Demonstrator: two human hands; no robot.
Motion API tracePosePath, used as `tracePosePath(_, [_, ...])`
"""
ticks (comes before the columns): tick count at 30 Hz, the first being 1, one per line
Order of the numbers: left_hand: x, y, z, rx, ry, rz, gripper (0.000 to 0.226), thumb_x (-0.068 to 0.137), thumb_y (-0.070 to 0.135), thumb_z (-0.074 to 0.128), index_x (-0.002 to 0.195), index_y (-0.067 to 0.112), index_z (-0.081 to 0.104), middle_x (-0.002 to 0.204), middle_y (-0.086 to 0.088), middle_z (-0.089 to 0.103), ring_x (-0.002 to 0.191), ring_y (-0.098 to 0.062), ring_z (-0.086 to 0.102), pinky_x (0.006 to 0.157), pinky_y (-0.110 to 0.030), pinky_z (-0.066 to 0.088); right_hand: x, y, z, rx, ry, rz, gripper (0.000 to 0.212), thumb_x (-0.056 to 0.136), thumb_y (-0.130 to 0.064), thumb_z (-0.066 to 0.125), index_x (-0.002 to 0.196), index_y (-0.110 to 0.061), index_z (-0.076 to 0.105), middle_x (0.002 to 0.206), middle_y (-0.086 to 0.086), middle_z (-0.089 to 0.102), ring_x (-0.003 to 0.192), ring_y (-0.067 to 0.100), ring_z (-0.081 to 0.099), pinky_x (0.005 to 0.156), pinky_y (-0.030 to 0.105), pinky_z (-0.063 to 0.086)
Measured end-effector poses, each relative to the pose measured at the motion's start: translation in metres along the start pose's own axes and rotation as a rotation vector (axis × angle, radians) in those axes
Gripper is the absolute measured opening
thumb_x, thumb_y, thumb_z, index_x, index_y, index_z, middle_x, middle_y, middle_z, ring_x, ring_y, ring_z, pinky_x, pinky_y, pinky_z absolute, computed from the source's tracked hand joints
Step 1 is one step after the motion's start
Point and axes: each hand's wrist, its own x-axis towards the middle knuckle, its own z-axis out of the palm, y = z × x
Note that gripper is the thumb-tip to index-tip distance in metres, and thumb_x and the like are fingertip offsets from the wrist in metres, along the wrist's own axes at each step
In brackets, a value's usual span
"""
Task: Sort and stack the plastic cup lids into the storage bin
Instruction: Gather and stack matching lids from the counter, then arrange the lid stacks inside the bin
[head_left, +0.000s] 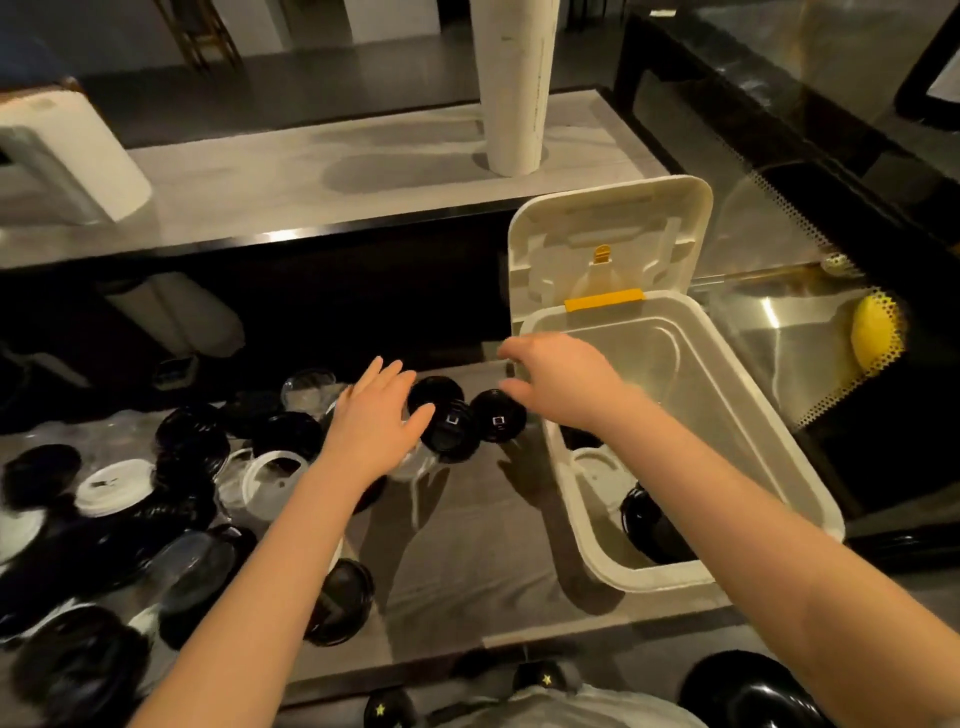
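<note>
Starting at the far left, loose cup lids (193, 439) lie heaped on the grey counter (467, 551). Most are glossy black and domed, a few white ones (111, 487) are flatter with a raised ring, and a clear one (307, 385) sits at the back of the pile. They overlap and tilt every way, unsorted.

The left hand (376, 423) reaches palm down over the heap's right edge, fingers straight and spread, gripping nothing. Its thumb touches a black lid (448, 428) that bears a small white square outline. Just beside it a second black lid (500, 417) carries the same white square mark.

The right hand (563, 384) hangs above that second lid with fingers curled. It is blurred, so I cannot tell whether it grips the lid.

Further right stands the white storage bin (727, 415), its hinged cover (608, 234) swung up behind it, with a yellow latch (604, 300) at the hinge side. A white lid (592, 467) and stacked black lids (649, 525) lie in its near end.

At the right, a yellow object (870, 332) sits behind perforated metal. Along the bottom edge, a tiny yellow star (546, 678) marks a dark item.
</note>
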Motion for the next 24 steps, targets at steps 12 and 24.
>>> tracePosePath(12, [-0.068, -0.164, -0.008, -0.005, -0.113, -0.28, 0.05, 0.092, 0.038, 0.051, 0.136, 0.015, 0.045, 0.147, -0.004, 0.037, 0.14, -0.022, 0.025, 0.11, -0.044, 0.029, 0.043, -0.135, 0.104, 0.0, -0.28, -0.167, 0.039, 0.092, -0.032, 0.052, 0.126, -0.015, 0.051, 0.122, 0.009, 0.057, 0.108, 0.028, 0.055, 0.08, 0.038, 0.05])
tracePosePath(24, [-0.041, -0.221, 0.003, 0.067, -0.438, -0.132, 0.102, 0.076, 0.049, 0.07, 0.15, 0.021, 0.006, 0.158, 0.003, -0.002, 0.145, -0.016, -0.008, 0.117, -0.046, 0.011, 0.047, -0.212, 0.21, -0.174, -0.595, -0.207, 0.095, 0.082, -0.058, 0.059, 0.151, -0.012, 0.011, 0.156, 0.005, 0.017, 0.142, 0.028, 0.014, 0.11, 0.047, 0.031])
